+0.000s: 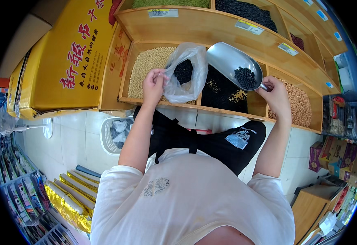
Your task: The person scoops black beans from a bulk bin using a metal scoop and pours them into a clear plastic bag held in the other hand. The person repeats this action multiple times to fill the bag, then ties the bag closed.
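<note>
My left hand (pixel 155 84) pinches the rim of a clear plastic bag (pixel 199 61), which stands with its mouth open and black beans (pixel 183 72) inside. In my right hand (pixel 275 95) is the handle of a metal scoop (pixel 224 56), its blade pointing to the left. A small heap of black beans (pixel 245 78) lies in the scoop near the handle. The scoop's front edge is close beside the bag; whether they touch I cannot tell. Below both is a wooden compartment of black beans (pixel 218 95), its bottom showing in part at the right.
Soybeans (pixel 149 59) fill the compartment on the left, peanuts or similar light-brown kernels (pixel 298 104) the one on the right. Behind rises a wooden tier with green beans (pixel 169 3) and dark beans (pixel 245 13). A yellow carton (pixel 52 70) stands at left, a white basket (pixel 106 137) on the floor.
</note>
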Action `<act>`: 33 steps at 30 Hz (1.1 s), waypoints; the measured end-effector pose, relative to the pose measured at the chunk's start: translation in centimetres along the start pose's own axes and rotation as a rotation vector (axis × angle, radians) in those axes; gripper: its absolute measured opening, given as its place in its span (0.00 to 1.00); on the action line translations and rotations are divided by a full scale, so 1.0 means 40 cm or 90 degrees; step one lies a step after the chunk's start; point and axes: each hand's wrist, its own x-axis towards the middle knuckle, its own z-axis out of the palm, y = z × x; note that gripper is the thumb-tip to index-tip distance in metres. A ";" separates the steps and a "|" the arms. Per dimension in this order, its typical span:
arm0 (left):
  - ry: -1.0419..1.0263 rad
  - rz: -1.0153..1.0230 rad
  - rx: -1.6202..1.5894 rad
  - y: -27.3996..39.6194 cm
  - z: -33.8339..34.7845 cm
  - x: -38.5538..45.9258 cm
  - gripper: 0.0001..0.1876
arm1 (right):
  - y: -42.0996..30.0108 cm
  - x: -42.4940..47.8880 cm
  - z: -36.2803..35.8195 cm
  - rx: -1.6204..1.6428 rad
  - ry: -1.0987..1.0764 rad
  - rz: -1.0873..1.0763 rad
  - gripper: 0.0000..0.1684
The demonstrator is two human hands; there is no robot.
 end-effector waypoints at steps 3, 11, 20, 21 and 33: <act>0.005 -0.001 -0.004 0.001 -0.005 -0.001 0.07 | -0.096 -0.021 -0.017 -0.047 -0.009 -0.016 0.11; 0.001 0.011 0.004 0.001 -0.005 0.000 0.07 | -0.216 -0.048 0.011 -0.275 0.004 -0.082 0.13; 0.000 0.001 0.001 0.018 -0.002 -0.005 0.07 | -0.231 -0.038 0.016 -0.324 0.007 -0.103 0.12; 0.000 0.002 0.002 0.017 -0.002 -0.005 0.07 | -0.231 -0.037 0.015 -0.324 0.008 -0.097 0.12; -0.004 0.014 0.002 0.008 -0.003 -0.001 0.07 | -0.230 -0.043 -0.018 -0.284 0.014 -0.069 0.12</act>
